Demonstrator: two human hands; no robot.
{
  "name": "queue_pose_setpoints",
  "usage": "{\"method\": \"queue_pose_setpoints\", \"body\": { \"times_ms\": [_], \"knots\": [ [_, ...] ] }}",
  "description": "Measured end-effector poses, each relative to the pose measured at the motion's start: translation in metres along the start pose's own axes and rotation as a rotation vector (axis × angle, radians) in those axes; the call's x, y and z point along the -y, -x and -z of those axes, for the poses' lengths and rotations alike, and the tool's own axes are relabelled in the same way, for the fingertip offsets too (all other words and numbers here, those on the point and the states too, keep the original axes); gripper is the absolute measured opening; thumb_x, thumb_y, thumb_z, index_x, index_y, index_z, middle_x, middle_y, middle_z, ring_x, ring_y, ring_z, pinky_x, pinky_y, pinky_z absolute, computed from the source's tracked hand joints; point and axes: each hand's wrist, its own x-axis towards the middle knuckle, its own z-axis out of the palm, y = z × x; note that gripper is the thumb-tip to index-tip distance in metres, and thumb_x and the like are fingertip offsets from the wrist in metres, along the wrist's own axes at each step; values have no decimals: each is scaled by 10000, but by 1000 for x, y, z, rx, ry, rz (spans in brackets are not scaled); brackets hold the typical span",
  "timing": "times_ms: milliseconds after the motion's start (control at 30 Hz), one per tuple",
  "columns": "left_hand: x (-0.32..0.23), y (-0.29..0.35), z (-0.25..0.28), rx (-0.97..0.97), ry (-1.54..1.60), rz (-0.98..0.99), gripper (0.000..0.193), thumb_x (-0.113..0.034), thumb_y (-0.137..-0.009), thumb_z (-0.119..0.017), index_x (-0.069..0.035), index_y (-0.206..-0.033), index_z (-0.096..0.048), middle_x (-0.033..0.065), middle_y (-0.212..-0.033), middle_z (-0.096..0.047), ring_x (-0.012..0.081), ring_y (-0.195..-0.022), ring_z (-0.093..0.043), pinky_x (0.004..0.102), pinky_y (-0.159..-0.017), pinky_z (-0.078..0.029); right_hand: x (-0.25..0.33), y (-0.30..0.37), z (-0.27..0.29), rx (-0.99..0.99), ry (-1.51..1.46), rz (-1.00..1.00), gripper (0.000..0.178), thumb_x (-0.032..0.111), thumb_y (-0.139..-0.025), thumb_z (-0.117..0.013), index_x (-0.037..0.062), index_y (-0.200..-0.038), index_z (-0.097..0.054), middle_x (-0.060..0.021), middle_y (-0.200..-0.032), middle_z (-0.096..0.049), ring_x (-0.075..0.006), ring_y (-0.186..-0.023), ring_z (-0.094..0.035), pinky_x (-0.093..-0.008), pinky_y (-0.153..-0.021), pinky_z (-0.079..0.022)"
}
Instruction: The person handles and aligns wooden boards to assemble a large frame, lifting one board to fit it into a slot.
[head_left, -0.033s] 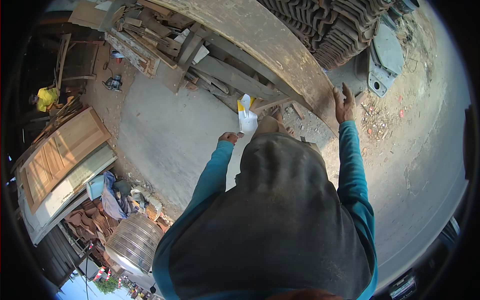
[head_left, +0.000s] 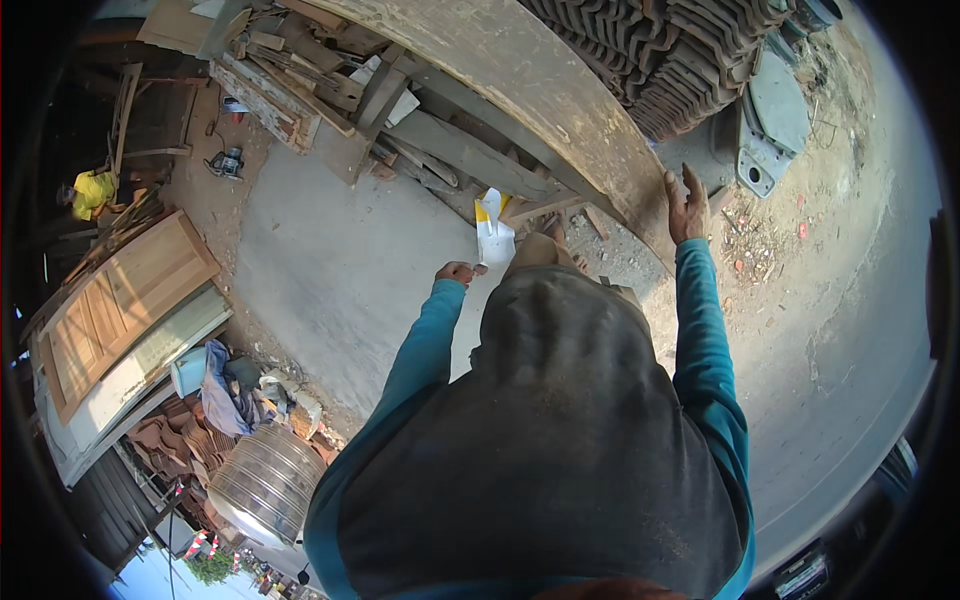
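Observation:
Past my left knee, my left hand (head_left: 457,272) is closed, its fingers curled. A small brownish bit shows at its fingertips, too small to name. Just beyond it is a creased white and yellow sheet, perhaps packaging (head_left: 495,232); whether my hand touches it I cannot tell. My right hand (head_left: 688,207) is raised at the near right end of a long, worn wooden plank (head_left: 530,70). Its fingers are apart, with the thumb close to the plank's edge. Contact with the plank is unclear.
Scrap wood (head_left: 290,75) is piled at the far left and stacked roof tiles (head_left: 690,60) stand beyond the plank. A power tool (head_left: 226,163) lies on the ground. Leftward are a panelled door (head_left: 130,310), a ribbed metal tank (head_left: 268,475) and a person in yellow (head_left: 93,195).

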Motion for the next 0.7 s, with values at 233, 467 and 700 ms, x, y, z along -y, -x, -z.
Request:
{"method": "queue_pose_setpoints", "body": {
  "times_ms": [233,467,700],
  "knots": [
    [-13,-24,15,-15,99,33,227,-184,-837,-637,-27,-1000,-620,85,-832,-659,144,-704,-624,246,-565,-485,9,-26,-35,200,63,-37,660,587,-903,-422,20,-1199,-584,-278,-1152,-569,-419,-1114,-523,-435,-946,-397],
    [-28,-30,1,-50,-111,178,250,-215,-839,-637,-33,-1011,-630,61,-796,-654,138,-672,-622,270,-565,-494,6,-44,-42,262,76,-87,660,584,-919,-386,-18,-1064,-614,-282,-997,-581,-439,-953,-545,-462,-838,-404],
    [-49,-41,-7,-97,-117,75,262,-244,-793,-672,-52,-969,-664,64,-798,-669,137,-654,-623,290,-557,-515,-10,-45,-56,229,-39,-55,675,574,-933,-367,-63,-931,-590,-235,-793,-592,-328,-733,-533,-424,-704,-413]
  ]
}}
